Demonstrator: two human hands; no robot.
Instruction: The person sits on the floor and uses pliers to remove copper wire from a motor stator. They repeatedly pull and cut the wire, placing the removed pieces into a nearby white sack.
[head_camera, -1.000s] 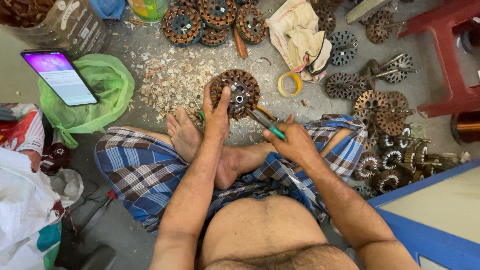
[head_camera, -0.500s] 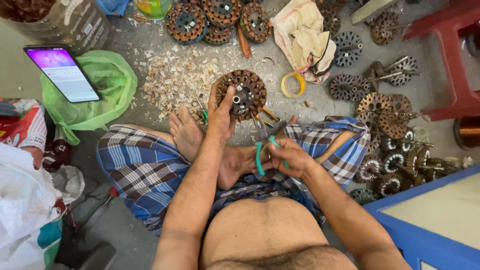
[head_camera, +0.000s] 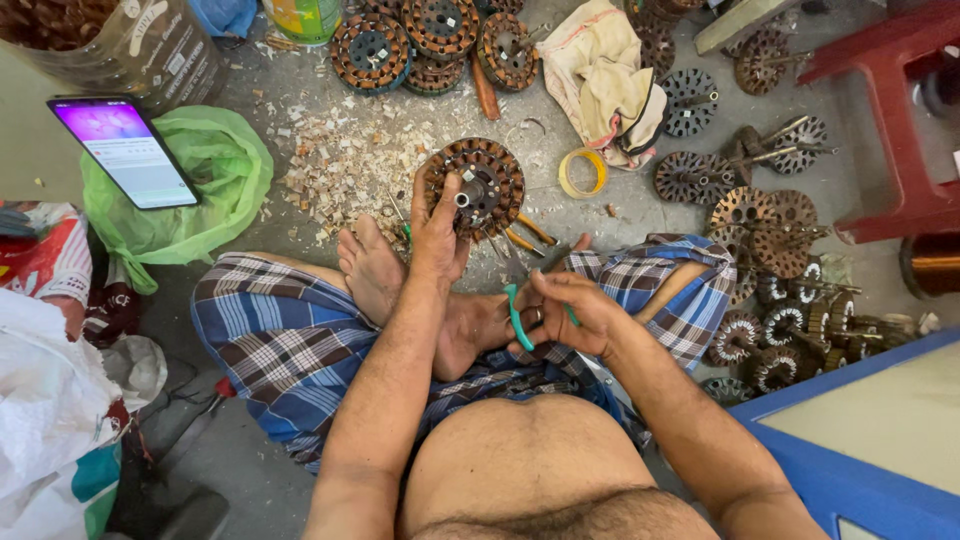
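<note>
Left hand (head_camera: 438, 232) presses the round motor stator (head_camera: 475, 186) upright against the floor (head_camera: 250, 120) mid-scene, fingers spread over its rim (bracing it, likely). Right hand (head_camera: 570, 312) has its fingers curled round green-handled pliers (head_camera: 518, 318), above the crossed feet (head_camera: 375, 268), away from the stator.

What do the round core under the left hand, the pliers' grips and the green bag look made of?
Core: likely stacked steel plates with copper windings; dull brown, rusty-looking slotted rim, grey metal hub. The left hand rests on it.
Pliers in the right hand: teal grips, smooth, probably plastic or rubber; jaws hidden.
Bag: thin plastic film, glossy, translucent, crumpled.
</note>
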